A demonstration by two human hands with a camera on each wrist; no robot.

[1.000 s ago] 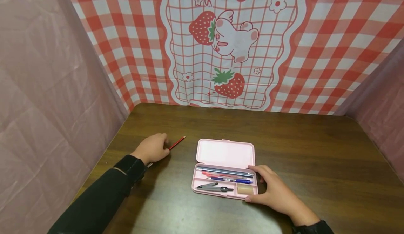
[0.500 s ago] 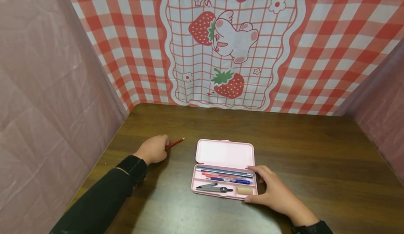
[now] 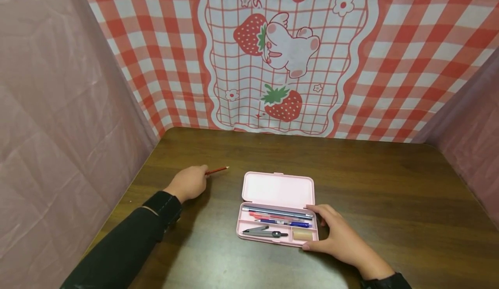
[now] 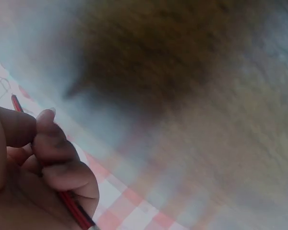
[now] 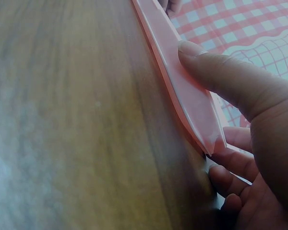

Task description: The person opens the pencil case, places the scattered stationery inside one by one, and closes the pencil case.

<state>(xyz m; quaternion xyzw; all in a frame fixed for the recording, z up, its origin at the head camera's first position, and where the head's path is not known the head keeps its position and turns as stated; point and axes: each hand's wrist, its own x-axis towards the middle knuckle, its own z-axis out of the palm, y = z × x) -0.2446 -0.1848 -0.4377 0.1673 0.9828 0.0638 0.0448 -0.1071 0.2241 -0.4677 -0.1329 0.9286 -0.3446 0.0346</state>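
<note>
My left hand [image 3: 187,183] grips a red pencil [image 3: 218,170] left of the pencil case, its sharpened tip pointing right. In the left wrist view the fingers curl round the pencil [image 4: 79,211], which shows black stripes and a pale end. A pink pencil case [image 3: 278,190] lies open, lid folded back. My right hand [image 3: 337,237] holds its right end, thumb at the front edge and fingers at the back; the right wrist view shows the thumb [image 5: 216,67] on the case wall. Inside lie a blue pen [image 3: 302,224], red pens [image 3: 259,215], dark pencils [image 3: 273,211], a grey compass [image 3: 269,233] and a tan block [image 3: 302,235].
The brown wooden table [image 3: 370,180] has rounded back corners. Behind it hangs a red-and-white checked cloth [image 3: 171,63] with strawberry prints. Plain pink cloth [image 3: 58,128] covers the left side, and more pink cloth [image 3: 471,141] hangs at the right.
The left fingers have closed round the red pencil, and its tip has swung from slanting steeply away to nearly level, pointing right. The right hand and pencil case have stayed put.
</note>
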